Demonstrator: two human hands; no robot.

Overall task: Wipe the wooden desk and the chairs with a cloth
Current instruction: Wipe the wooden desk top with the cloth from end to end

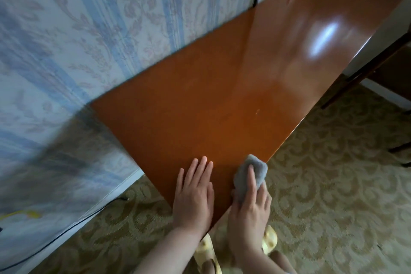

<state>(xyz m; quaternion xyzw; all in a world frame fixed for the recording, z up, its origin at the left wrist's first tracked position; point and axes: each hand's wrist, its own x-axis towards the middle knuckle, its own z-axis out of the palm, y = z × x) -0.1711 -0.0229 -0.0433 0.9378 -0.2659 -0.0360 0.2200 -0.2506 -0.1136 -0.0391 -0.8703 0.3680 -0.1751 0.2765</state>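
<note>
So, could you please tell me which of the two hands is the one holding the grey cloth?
The right hand grips the grey cloth at the near corner of the wooden desk. The left hand lies flat on the desk, fingers straight, holding nothing.

Wallpaper [93, 35] with pale blue stripes and faded floral scrolls covers the wall, meeting a white skirting board [124, 187] at its foot. Carpet [329, 184] of beige with a lighter scroll pattern lies below the wallpaper and spreads to the right. A black cable [73, 227] runs over the carpet just beside the skirting board. Well to the right of the wallpaper stands dark furniture [378, 69] with thin legs. The wallpaper's lower part is in shadow.
</note>
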